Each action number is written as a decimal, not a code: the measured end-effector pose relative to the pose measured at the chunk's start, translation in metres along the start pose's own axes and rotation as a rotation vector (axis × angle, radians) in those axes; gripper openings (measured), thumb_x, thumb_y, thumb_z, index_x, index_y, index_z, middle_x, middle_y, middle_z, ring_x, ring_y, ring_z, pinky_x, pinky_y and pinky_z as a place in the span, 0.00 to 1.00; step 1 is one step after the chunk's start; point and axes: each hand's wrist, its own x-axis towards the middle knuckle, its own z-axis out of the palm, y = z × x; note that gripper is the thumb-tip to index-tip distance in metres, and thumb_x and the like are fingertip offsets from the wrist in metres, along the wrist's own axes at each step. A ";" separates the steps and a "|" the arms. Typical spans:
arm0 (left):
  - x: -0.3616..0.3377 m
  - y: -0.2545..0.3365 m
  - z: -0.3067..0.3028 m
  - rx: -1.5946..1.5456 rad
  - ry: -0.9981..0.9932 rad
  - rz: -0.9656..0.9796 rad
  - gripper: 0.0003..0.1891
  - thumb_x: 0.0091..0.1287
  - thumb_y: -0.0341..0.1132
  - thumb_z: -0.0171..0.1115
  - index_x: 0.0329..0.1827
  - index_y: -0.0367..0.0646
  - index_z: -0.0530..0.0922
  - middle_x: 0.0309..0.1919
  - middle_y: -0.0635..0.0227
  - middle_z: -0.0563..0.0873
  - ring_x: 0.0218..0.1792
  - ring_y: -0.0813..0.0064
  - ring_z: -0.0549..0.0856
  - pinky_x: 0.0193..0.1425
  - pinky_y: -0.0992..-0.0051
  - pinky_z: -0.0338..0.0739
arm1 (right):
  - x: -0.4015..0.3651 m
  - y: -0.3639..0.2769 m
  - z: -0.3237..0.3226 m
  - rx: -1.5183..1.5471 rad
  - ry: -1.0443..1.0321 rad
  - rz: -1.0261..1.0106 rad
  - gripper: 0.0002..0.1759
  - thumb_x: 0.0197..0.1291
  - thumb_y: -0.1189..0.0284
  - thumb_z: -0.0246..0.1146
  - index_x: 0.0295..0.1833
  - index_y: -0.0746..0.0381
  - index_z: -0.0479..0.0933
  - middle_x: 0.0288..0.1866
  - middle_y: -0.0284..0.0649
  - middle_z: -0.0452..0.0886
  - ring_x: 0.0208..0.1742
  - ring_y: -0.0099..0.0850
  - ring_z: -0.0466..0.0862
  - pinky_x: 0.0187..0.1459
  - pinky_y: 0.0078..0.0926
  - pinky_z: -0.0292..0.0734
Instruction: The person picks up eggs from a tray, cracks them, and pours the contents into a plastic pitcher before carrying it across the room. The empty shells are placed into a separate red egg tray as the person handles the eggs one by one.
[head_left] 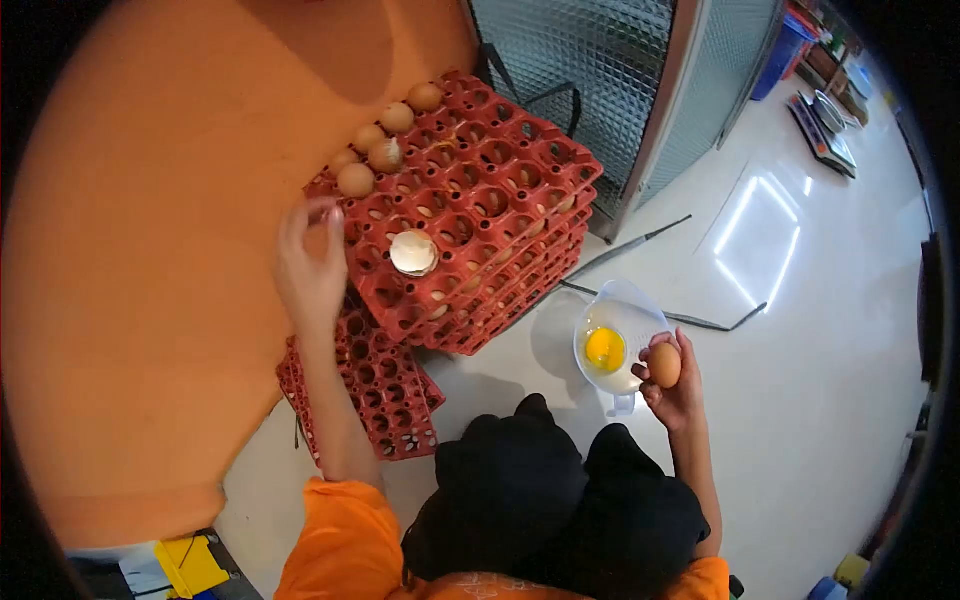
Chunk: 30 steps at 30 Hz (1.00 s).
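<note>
My right hand [682, 392] holds a brown egg [665, 366] at the rim of a clear plastic measuring jug [650, 298]. Inside the jug lies a cracked-out egg with a bright yellow yolk [604, 349]. My left hand [312, 265], slightly blurred, is raised at the left edge of a stack of red egg trays [500, 165]. Its fingers curve apart from the thumb, with nothing visible between them. Just beyond those fingers, a brown egg [355, 181] sits in the top tray among several others. White broken eggshell [413, 254] rests in the same tray, nearer me.
More red trays [375, 375] lie low at the left, under my left forearm. An orange wall [150, 260] borders the left side. Behind the stack stands a textured glass door [590, 70]. Dark straps [640, 240] trail over the shiny floor. A scale [822, 135] stands far right.
</note>
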 end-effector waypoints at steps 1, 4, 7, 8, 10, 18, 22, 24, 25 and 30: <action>0.020 -0.010 0.000 0.100 -0.055 0.012 0.15 0.57 0.34 0.64 0.47 0.40 0.76 0.44 0.54 0.78 0.48 0.57 0.78 0.52 0.66 0.72 | 0.000 0.000 -0.001 0.003 0.009 -0.004 0.18 0.65 0.51 0.47 0.36 0.55 0.69 0.27 0.36 0.72 0.23 0.26 0.73 0.13 0.13 0.64; 0.070 -0.061 0.021 0.105 -0.312 0.122 0.19 0.54 0.34 0.66 0.49 0.41 0.75 0.50 0.55 0.73 0.48 0.57 0.78 0.52 0.66 0.73 | 0.000 0.000 -0.008 0.010 0.038 -0.023 0.17 0.65 0.52 0.48 0.36 0.55 0.69 0.27 0.34 0.72 0.23 0.25 0.73 0.13 0.13 0.64; 0.080 -0.062 0.025 0.196 -0.465 0.178 0.23 0.52 0.35 0.68 0.51 0.41 0.74 0.54 0.56 0.69 0.49 0.58 0.78 0.52 0.65 0.74 | -0.001 -0.001 -0.009 0.007 0.068 -0.021 0.17 0.65 0.52 0.48 0.35 0.55 0.69 0.26 0.34 0.71 0.23 0.25 0.73 0.13 0.13 0.63; 0.082 -0.057 0.026 0.264 -0.494 0.183 0.24 0.51 0.35 0.69 0.51 0.41 0.73 0.55 0.56 0.67 0.49 0.58 0.78 0.52 0.65 0.75 | -0.002 0.000 -0.010 0.009 0.067 -0.033 0.17 0.65 0.52 0.48 0.35 0.55 0.69 0.26 0.34 0.71 0.23 0.25 0.73 0.13 0.13 0.63; 0.079 -0.054 0.028 0.253 -0.442 0.255 0.24 0.51 0.34 0.69 0.51 0.40 0.72 0.53 0.55 0.69 0.50 0.57 0.77 0.53 0.64 0.74 | -0.003 0.001 -0.012 0.014 0.067 -0.054 0.17 0.64 0.52 0.49 0.35 0.55 0.69 0.27 0.34 0.71 0.23 0.25 0.73 0.13 0.13 0.63; 0.064 -0.075 0.036 -0.175 -0.194 0.099 0.24 0.54 0.34 0.68 0.50 0.38 0.66 0.46 0.57 0.74 0.48 0.64 0.78 0.53 0.68 0.75 | -0.006 -0.004 -0.007 -0.036 0.105 -0.101 0.14 0.64 0.55 0.50 0.36 0.54 0.70 0.29 0.33 0.72 0.26 0.24 0.74 0.16 0.13 0.65; 0.011 0.010 -0.004 -0.915 -0.024 -0.135 0.28 0.58 0.41 0.66 0.55 0.40 0.62 0.46 0.60 0.73 0.44 0.69 0.79 0.46 0.73 0.78 | -0.001 -0.001 0.001 -0.084 0.203 -0.199 0.11 0.63 0.58 0.52 0.39 0.53 0.69 0.30 0.33 0.72 0.29 0.23 0.74 0.20 0.13 0.67; -0.027 0.051 0.003 -1.206 -0.210 -0.173 0.31 0.58 0.45 0.66 0.57 0.40 0.60 0.45 0.60 0.73 0.38 0.70 0.80 0.41 0.75 0.80 | 0.002 0.002 0.015 -0.131 0.177 -0.309 0.10 0.63 0.60 0.53 0.40 0.53 0.68 0.30 0.33 0.72 0.28 0.22 0.73 0.20 0.13 0.66; -0.046 0.081 0.013 -1.312 -0.401 -0.197 0.32 0.59 0.49 0.64 0.58 0.40 0.60 0.43 0.61 0.72 0.31 0.73 0.79 0.35 0.78 0.79 | 0.002 0.003 0.024 -0.155 0.173 -0.367 0.09 0.63 0.60 0.53 0.41 0.53 0.68 0.30 0.33 0.72 0.28 0.22 0.73 0.20 0.13 0.66; -0.110 0.121 0.119 -1.159 -0.831 -0.333 0.20 0.67 0.39 0.54 0.55 0.38 0.62 0.45 0.58 0.68 0.42 0.73 0.74 0.44 0.76 0.72 | 0.008 0.004 0.054 -0.453 0.102 -0.825 0.11 0.67 0.63 0.50 0.43 0.61 0.63 0.27 0.34 0.67 0.22 0.19 0.68 0.20 0.18 0.66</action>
